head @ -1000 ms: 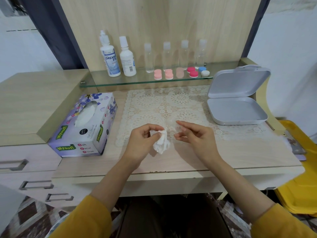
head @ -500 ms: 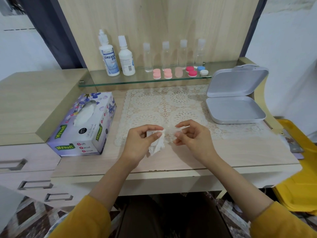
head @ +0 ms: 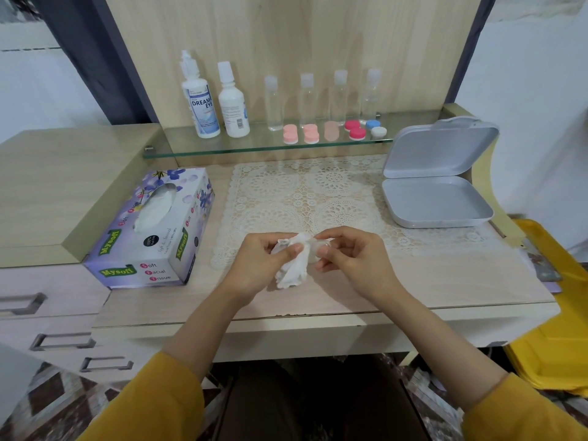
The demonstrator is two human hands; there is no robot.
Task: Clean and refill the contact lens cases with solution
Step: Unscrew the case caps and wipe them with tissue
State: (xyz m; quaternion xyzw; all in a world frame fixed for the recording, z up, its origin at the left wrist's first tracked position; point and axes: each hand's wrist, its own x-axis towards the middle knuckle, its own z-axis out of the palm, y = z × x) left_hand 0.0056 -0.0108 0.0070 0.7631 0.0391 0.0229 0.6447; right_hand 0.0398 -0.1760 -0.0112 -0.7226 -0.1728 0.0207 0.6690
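My left hand (head: 264, 262) is curled round a scrunched white tissue (head: 294, 265), just right of the Mysoft tissue box (head: 152, 230) ("Soft Facial Tissue" on its front), over the worktop (head: 445, 281). Meanwhile my right hand (head: 353, 259) pinches a small clear thing (head: 315, 248) against the tissue. It looks like a lens case, but it's too see-through to be sure. Behind the box, up on the glass shelf (head: 254, 144), stands the DREAM EYE bottle (head: 200, 103). The pink, red and blue-white lens cases (head: 331, 132) sit further right of the box.
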